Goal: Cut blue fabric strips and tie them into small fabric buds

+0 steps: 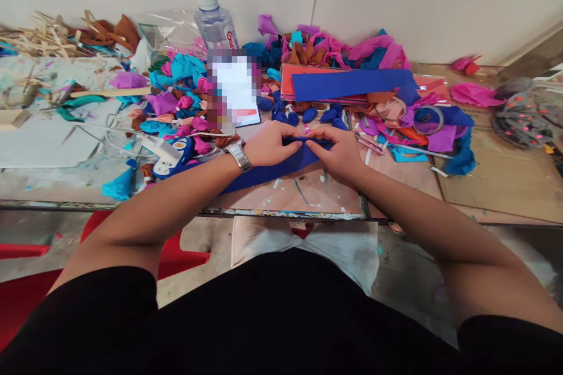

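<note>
A long strip of dark blue crepe paper [264, 174] lies slantwise at the table's front. My left hand [273, 143] pinches its upper edge between thumb and fingers. Close beside it, my right hand [336, 151] pinches the same edge, which looks folded over between the two thumbs. Just beyond my fingers are several small dark blue paper buds [310, 114]. Behind them, another flat blue strip [352, 84] rests on a stack of red and orange paper [292, 82].
A phone [237, 91] leans against a water bottle [216, 20]. Paper flowers [176, 76] and scraps crowd the left, with a power strip [169, 158], its cable and green-handled pliers [79, 104]. Tape rolls [428, 120], tweezers [372, 143] and cardboard [501, 170] lie right.
</note>
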Motion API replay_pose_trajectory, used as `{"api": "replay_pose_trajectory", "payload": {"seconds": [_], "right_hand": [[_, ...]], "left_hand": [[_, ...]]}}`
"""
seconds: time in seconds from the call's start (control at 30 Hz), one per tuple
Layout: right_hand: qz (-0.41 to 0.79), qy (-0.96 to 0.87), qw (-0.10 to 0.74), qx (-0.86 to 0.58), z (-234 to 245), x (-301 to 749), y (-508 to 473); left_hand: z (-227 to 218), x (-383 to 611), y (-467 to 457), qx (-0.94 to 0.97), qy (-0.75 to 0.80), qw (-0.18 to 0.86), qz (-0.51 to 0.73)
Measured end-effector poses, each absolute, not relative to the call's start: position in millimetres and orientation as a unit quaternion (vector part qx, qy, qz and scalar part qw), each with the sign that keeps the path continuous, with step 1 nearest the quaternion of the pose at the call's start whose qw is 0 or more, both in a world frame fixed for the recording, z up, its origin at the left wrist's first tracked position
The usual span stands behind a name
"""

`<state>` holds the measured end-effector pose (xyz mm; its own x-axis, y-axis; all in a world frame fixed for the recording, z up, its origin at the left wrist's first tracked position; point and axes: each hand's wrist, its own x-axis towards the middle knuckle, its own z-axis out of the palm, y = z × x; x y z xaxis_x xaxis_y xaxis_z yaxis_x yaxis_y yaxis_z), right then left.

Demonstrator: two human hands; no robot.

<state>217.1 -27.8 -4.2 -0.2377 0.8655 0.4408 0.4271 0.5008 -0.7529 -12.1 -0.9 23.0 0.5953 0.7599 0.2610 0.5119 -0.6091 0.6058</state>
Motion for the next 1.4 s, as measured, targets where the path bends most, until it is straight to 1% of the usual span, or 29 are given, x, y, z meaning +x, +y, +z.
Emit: {"api": "replay_pose_trajectory", "payload": {"seconds": [0.23,0.47,0.67,0.9,1.1,1.27,1.4], "right_hand": [[0.220,-0.772,0.434,-0.409,-0.1,218.0,-30.6],[0.224,-0.778,0.435,-0.394,-0.1,218.8,-29.5],[0.224,-0.780,0.421,-0.405,-1.0,218.6,-29.4],[0.197,-0.788,0.432,-0.392,-2.7,220.4,-29.0],[0.162,-0.804,0.440,-0.366,-4.1,221.3,-27.5],[0.144,-0.817,0.435,-0.349,-3.5,222.4,-26.6],[0.142,-0.819,0.434,-0.349,-3.6,222.4,-25.8]], "left_hand": [[20.0,-13.8,6.2,0.840,0.376,0.291,0.262],[23.0,-13.7,6.2,0.833,0.377,0.323,0.244],[26.5,-11.8,3.9,0.828,0.356,0.352,0.253],[23.9,-11.8,5.5,0.818,0.381,0.346,0.256],[23.4,-10.0,3.8,0.814,0.359,0.374,0.263],[24.6,-9.5,3.0,0.816,0.365,0.359,0.269],[24.2,-8.6,1.8,0.813,0.359,0.371,0.269]]}}
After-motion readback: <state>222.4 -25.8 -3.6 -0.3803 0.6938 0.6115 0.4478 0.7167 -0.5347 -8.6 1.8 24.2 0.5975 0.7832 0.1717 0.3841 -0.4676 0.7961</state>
